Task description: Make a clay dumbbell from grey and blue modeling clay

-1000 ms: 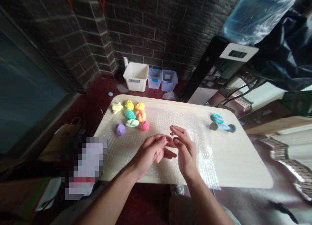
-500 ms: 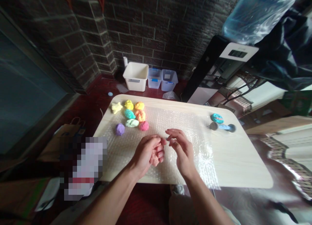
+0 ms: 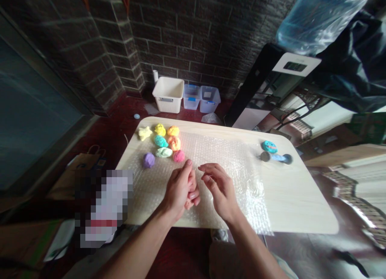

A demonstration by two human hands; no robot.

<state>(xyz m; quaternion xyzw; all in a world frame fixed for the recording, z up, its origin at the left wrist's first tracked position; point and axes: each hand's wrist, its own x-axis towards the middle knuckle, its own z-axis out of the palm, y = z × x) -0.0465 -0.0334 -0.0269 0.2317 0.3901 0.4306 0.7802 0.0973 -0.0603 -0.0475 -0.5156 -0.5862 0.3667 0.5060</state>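
Note:
My left hand (image 3: 178,189) is closed around a lump of salmon-pink modelling clay (image 3: 188,205), most of it hidden by the curled fingers; the thumb points up. Just to its right, my right hand (image 3: 220,191) hovers with bent, parted fingers and nothing between them. Both hands are above a sheet of bubble wrap (image 3: 217,150) on the pale table. Beyond the left hand lie several clay lumps, among them a purple one (image 3: 148,160), a pink one (image 3: 179,156), a pale green one (image 3: 163,152), a teal one (image 3: 161,141) and an orange one (image 3: 174,143).
At the table's right lie a blue dumbbell-shaped object (image 3: 276,157) and a teal clay lump (image 3: 269,146). On the floor by the wall stand a white bin (image 3: 169,104) and two clear blue bins (image 3: 209,104). A water dispenser (image 3: 253,85) rises behind the table.
My left thumb has lifted away from the fingertips and now points up, while the fingers stay round the clay. My right hand has shifted slightly left and down.

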